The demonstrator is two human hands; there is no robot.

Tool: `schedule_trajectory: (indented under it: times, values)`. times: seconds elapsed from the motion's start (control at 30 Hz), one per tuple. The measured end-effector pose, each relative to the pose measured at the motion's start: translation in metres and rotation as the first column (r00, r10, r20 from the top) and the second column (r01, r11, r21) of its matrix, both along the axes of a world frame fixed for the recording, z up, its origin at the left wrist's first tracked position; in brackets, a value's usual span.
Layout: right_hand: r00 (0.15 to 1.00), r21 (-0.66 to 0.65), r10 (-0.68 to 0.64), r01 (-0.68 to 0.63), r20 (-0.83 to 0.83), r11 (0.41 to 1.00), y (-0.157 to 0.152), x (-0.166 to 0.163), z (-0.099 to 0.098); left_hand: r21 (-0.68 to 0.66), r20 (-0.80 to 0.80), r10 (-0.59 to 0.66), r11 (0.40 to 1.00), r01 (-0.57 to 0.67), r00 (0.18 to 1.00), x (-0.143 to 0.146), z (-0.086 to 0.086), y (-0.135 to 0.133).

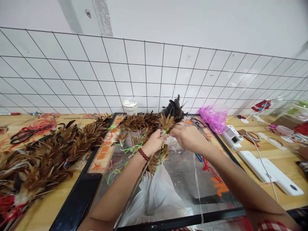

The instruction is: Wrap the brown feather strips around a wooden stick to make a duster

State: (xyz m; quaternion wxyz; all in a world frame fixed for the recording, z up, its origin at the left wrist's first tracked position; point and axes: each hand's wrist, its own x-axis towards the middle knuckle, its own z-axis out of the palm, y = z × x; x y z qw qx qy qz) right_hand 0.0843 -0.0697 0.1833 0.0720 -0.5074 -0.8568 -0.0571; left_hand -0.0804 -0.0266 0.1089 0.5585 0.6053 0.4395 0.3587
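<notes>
Over a black-framed glass panel (178,179), my left hand (155,141) pinches a brown feather bundle (166,123), with a bit of bright green string at its base. My right hand (186,137) is right beside it, fingers pressed together close to the same bundle. What those fingers hold is too small to make out. Black feathers (175,109) stick up just behind the hands. More tied feather bunches (120,138) with green strings (131,149) lie on the glass to the left. Below my left hand hang more brown feathers (151,167), partly hidden by the wrist.
A long pile of brown feathers (50,157) covers the left side, with black scissors (31,133) behind. A phone (79,199) lies on the frame's left edge. A white lidded cup (130,106) stands by the wire grid. Purple plastic (214,118) and a white power strip (271,173) lie right.
</notes>
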Motion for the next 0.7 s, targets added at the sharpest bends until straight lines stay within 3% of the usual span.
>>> schedule_trajectory:
  times: [0.07, 0.13, 0.23, 0.33, 0.43, 0.53, 0.7]
  values:
    - [0.983, 0.0, 0.093, -0.095, 0.156, 0.996, 0.005, -0.002, 0.018, 0.186, -0.188, -0.007, 0.982, 0.043, 0.982, 0.009, 0.003, -0.004]
    - [0.963, -0.037, 0.168, -0.164, 0.209, 0.986, 0.017, -0.002, 0.028, 0.322, -0.381, -0.028, 0.933, 0.161, 0.924, 0.016, 0.005, -0.012]
    - [0.963, -0.156, 0.224, -0.2, 0.153, 0.967, 0.043, 0.008, 0.025, 0.377, -0.654, -0.054, 0.841, 0.388, 0.754, 0.024, 0.006, -0.03]
    - [0.973, -0.37, 0.23, -0.216, -0.006, 0.903, 0.068, 0.024, 0.005, 0.438, -0.81, 0.091, 0.751, 0.495, 0.579, 0.025, 0.004, -0.049]
    - [0.955, -0.569, 0.18, -0.287, -0.237, 0.77, 0.082, 0.035, -0.022, 0.45, -0.875, 0.188, 0.656, 0.606, 0.446, 0.022, 0.001, -0.059]
    - [0.904, -0.644, 0.086, -0.363, -0.42, 0.673, 0.084, 0.037, -0.046, 0.39, -0.914, 0.146, 0.571, 0.722, 0.379, 0.02, -0.002, -0.059]
    - [0.799, -0.695, -0.105, -0.44, -0.592, 0.569, 0.084, 0.037, -0.075, 0.321, -0.94, 0.064, 0.504, 0.802, 0.335, 0.017, -0.003, -0.053]
